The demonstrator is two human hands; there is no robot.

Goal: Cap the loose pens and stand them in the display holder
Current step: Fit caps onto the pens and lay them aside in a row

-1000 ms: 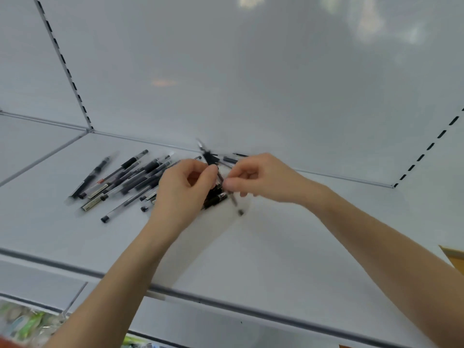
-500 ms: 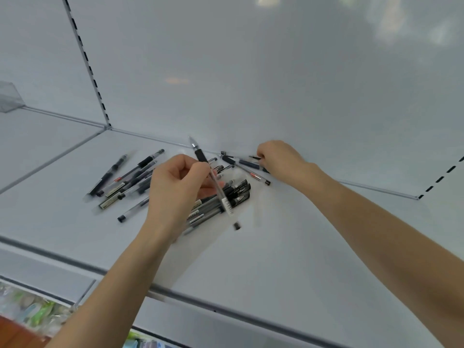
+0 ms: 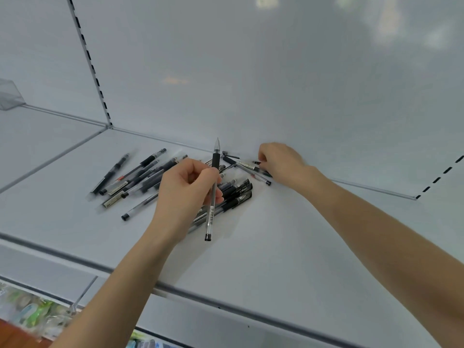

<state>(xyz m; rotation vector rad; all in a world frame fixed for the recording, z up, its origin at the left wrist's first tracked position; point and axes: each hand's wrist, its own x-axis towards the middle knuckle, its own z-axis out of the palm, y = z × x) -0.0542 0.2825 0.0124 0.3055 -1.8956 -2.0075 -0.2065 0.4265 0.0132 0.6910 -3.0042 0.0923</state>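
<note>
My left hand [image 3: 187,192] grips a clear pen [image 3: 212,207] with a black grip, held nearly upright with its bare tip pointing up. Beneath it lies a bundle of black pens [image 3: 237,193] on the white shelf [image 3: 276,247]. More pens [image 3: 140,177] are scattered to the left. My right hand [image 3: 281,163] reaches to the back wall, its curled fingertips pinching a small black cap [image 3: 256,162] beside several pens [image 3: 247,167]. Another loose cap [image 3: 229,154] lies near the wall.
A clear plastic holder [image 3: 8,96] stands on the neighbouring shelf at far left. A slotted upright [image 3: 90,64] divides the back panels. The shelf's front rail [image 3: 226,303] runs below my arms, with coloured goods [image 3: 30,312] on a lower level.
My right hand left the pen and reached back to the caps by the wall. My left hand kept the pen and turned it from slanted to nearly upright.
</note>
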